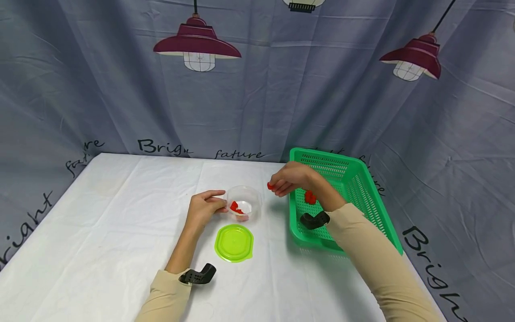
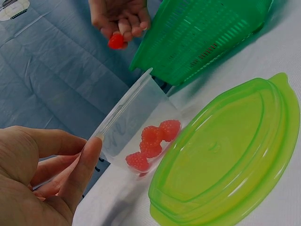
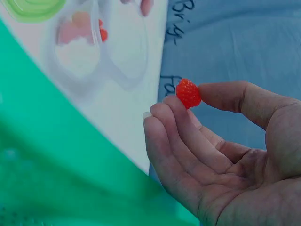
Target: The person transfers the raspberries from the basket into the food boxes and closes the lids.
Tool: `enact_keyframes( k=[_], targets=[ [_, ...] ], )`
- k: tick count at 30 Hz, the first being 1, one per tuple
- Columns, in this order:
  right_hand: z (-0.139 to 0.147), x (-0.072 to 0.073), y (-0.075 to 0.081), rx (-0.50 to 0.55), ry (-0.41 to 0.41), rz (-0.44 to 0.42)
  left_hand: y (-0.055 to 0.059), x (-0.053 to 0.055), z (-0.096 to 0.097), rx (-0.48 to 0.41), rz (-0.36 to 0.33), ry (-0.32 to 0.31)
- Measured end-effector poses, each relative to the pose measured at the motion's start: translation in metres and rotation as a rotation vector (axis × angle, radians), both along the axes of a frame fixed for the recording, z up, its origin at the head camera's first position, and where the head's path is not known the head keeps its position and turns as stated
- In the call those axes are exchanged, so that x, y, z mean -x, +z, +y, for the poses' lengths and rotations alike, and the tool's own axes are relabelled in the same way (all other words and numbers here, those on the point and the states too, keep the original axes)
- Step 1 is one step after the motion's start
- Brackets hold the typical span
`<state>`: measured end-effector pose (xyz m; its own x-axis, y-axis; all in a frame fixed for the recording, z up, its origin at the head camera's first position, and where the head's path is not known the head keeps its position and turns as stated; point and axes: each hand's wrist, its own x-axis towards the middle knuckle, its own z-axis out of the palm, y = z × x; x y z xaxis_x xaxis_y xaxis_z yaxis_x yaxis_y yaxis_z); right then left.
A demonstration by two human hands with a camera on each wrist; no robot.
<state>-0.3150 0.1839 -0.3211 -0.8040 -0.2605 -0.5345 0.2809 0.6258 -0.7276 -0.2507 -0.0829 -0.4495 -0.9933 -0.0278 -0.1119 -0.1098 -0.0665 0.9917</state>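
Observation:
A red raspberry (image 3: pixel 188 93) is pinched between the thumb and fingertips of my right hand (image 1: pixel 291 176), held in the air between the basket and the tub. My left hand (image 1: pixel 203 209) grips the rim of a clear plastic tub (image 1: pixel 256 201) between thumb and fingers, on the tub's left side. Several raspberries (image 2: pixel 150 148) lie on the bottom of the tub, seen through its wall in the left wrist view. Just in front of the tub, a green plastic lid (image 1: pixel 234 243) rests flat on the table.
A green slotted basket (image 1: pixel 384 219) stands at the table's right side, partly under my right forearm. More raspberries (image 1: pixel 310 197) are inside it. White cloth covers the table (image 1: pixel 100 232), and a grey printed curtain (image 1: pixel 257 98) hangs behind its far edge.

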Motion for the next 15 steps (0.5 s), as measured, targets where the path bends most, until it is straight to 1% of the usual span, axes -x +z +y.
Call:
enact_keyframes(
  k=[7,15],
  targets=[
    [-0.028,-0.002,-0.013,0.015,0.032,-0.048,0.001,0.000,0.002,0.000,0.011,0.001],
    [-0.055,-0.003,-0.028,0.016,0.068,-0.067,-0.002,0.002,0.001,-0.009,0.008,0.009]
  ],
)
